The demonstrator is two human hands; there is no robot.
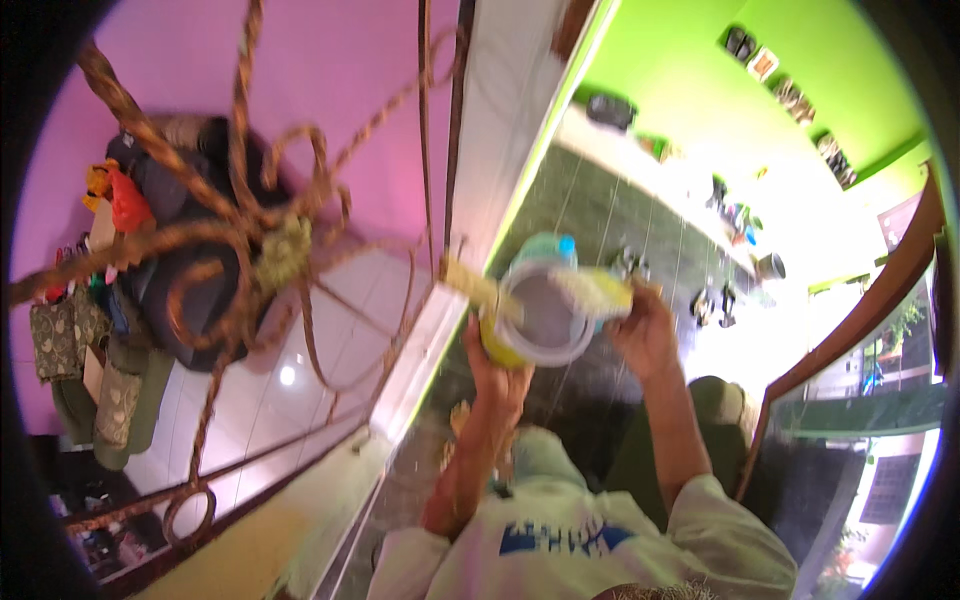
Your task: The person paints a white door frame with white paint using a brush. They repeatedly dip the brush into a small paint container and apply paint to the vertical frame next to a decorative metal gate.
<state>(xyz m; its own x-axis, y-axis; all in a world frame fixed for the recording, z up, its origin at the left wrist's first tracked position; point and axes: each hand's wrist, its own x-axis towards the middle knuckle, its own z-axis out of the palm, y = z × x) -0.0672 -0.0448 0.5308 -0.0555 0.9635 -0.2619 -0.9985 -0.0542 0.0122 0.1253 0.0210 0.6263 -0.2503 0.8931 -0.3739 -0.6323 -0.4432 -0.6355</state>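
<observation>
Held up before me is a round plastic tub (545, 330) with a pale rim and a yellowish side; its mouth faces up and its inside looks greyish white. My left hand (495, 375) is closed around its lower left side. A flat pale yellow piece (597, 293) lies across the tub's right rim, and my right hand (640, 325) grips its outer end; blur hides what kind of thing it is. At the tub's left rim, a beige flat strip (472, 283) reaches from the white door post (415, 350) towards the tub's mouth.
Rusty twisted metal grillework (235, 225) spreads close on the left. Behind the tub stands a clear bluish bottle with a blue cap (567, 245). Shoes (712, 303) lie on the dark tiled floor (590, 210). A dark green seat (690, 420) stands at my right.
</observation>
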